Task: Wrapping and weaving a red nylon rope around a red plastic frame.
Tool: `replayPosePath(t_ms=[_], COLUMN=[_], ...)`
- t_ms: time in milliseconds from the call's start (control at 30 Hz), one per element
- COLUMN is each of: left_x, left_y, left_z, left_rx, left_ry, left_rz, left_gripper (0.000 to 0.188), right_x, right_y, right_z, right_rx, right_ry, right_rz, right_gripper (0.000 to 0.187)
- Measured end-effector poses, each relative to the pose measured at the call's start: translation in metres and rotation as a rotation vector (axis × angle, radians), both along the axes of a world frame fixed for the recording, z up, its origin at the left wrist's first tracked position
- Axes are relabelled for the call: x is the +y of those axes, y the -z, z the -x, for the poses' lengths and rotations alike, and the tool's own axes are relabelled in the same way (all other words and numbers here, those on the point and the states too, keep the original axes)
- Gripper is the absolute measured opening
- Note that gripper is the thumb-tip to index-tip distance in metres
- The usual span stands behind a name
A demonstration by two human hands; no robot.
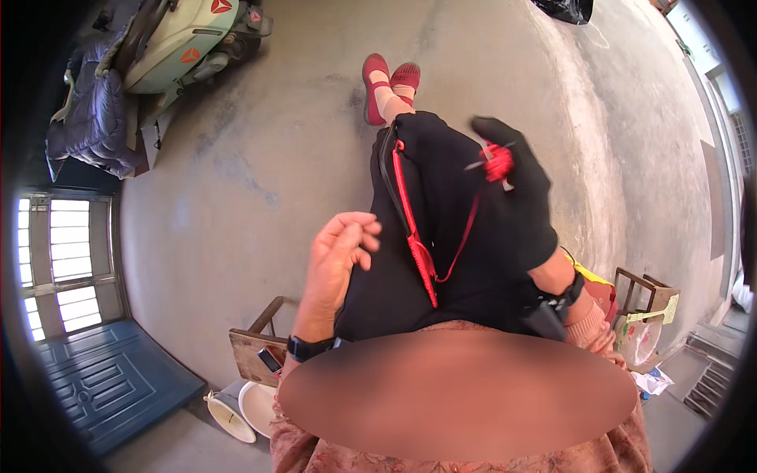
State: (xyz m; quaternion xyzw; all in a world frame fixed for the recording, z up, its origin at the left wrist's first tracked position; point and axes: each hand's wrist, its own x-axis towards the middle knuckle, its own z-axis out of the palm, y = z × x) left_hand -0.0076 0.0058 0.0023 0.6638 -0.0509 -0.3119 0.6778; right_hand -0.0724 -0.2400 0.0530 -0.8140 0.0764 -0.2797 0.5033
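Note:
My right hand point(516, 189), in a black glove, is closed around a small bundle of red cord point(497, 162) wound on a pale, thin piece whose narrow ends stick out. A red strand point(467, 236) hangs from it and loops to a long red edging strip point(410, 213), which lies with a black strip along my lap. My left hand point(341, 248) is bare and hovers left of that strip, above my thigh. Its fingers are loosely bent and apart, with nothing visible in them. The black trousers point(457, 158) on my legs make the black strip's outline hard to see.
A wooden stool point(256, 347) with a small device point(270, 360) is at my left, beside white buckets point(256, 410). On my right stands another wooden frame point(646, 292). A pale scooter point(181, 47) is parked at the far left, and a blue door point(118, 386) is nearer.

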Motion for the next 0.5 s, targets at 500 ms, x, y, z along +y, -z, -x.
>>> replayPosePath(t_ms=[500], left_x=[-0.025], left_y=[0.02], left_z=[-0.005], left_rx=[0.302], left_ry=[-0.123], left_rz=[0.338], left_gripper=[0.019], right_x=[0.016], right_y=[0.031], right_z=[0.008], right_rx=[0.435], right_ry=[-0.364], right_rz=[0.027], right_gripper=[0.038])
